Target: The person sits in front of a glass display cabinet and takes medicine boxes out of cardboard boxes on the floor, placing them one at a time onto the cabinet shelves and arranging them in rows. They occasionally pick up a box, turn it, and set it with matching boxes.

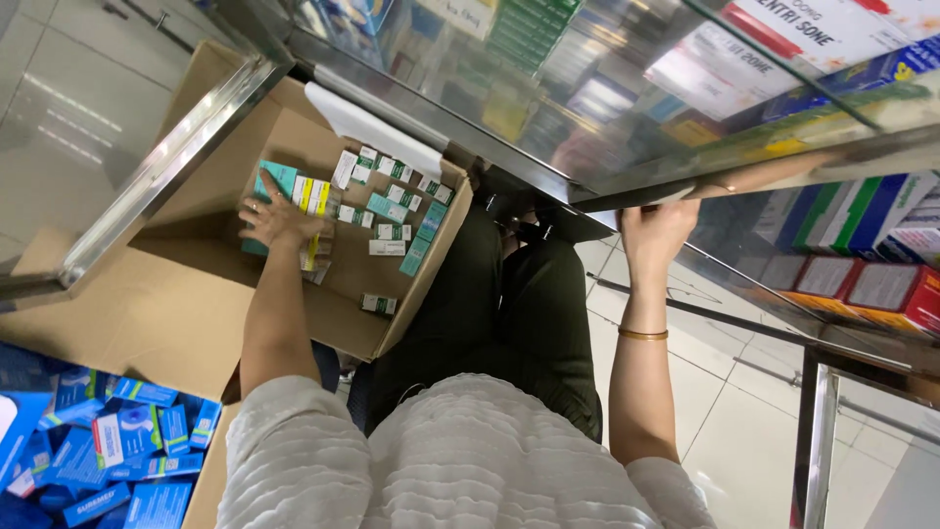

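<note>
My left hand (274, 219) reaches down into an open cardboard box (411, 294) and closes over a long teal carton (278, 177) that lies among several small green-and-white and yellow medicine cartons (392, 208). My right hand (654, 235) is raised, its fingers hooked over the metal edge (627, 196) of a glass display cabinet. A gold bangle (642, 334) sits on that wrist. I wear a white textured top and dark trousers.
A second box of blue cartons (117, 441) stands at the bottom left. Glass shelves (862, 264) on the right hold red, blue and green packs. A metal cabinet frame (166, 167) crosses the upper left. Pale floor tiles (725, 411) lie below.
</note>
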